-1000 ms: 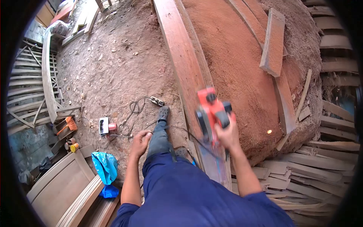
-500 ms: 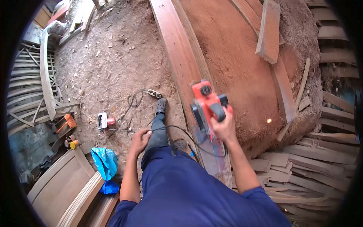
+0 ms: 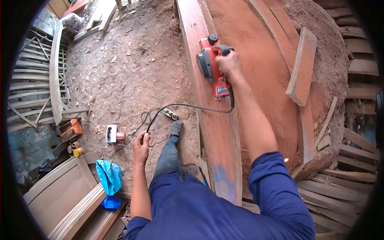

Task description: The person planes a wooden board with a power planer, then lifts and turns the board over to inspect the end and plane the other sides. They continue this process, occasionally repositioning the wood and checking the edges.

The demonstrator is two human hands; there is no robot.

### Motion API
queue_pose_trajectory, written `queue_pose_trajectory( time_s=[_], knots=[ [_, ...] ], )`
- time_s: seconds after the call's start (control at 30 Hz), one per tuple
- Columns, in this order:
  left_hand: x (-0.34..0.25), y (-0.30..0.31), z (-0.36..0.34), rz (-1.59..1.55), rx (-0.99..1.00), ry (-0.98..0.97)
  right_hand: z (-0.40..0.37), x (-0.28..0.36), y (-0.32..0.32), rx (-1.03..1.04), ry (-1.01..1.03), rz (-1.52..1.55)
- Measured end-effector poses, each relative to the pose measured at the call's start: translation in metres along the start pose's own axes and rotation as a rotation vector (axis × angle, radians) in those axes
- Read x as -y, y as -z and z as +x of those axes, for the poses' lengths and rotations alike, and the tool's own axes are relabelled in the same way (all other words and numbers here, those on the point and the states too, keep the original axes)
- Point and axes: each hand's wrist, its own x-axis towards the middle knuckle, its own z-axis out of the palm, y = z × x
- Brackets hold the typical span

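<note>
My right hand (image 3: 228, 64) grips the handle of a red electric planer (image 3: 211, 70) that sits on a long reddish wooden plank (image 3: 218, 132) running away from me. My arm is stretched out along the plank. My left hand (image 3: 141, 146) hangs at my side, closed on the planer's black power cord (image 3: 180, 106), which loops from the tool's rear across the plank's left edge. A blue mark shows on the plank's near end.
A mound of red sawdust (image 3: 260, 64) lies right of the plank, with loose boards (image 3: 302, 68) on it. A power strip (image 3: 171, 115) and small devices lie on the dirt floor. Curved wooden frames (image 3: 56, 76) stack at left, planks at right. A blue bag (image 3: 109, 176) lies near panels.
My right hand has pushed the planer far forward along the plank, arm extending. My left hand stays low and now holds the cord, which is pulled taut across the plank.
</note>
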Motion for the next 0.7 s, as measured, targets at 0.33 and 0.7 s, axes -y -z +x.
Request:
queue_pose_trajectory(
  time_s=[0.33,0.7],
  knots=[
    [-0.032,-0.040,0.046,0.014,0.063,0.030,0.238,0.088,-0.067,0.071,-0.057,-0.032],
    [-0.031,-0.062,0.054,-0.105,0.088,0.048,0.381,0.135,-0.119,-0.027,0.103,-0.080]
  ],
)
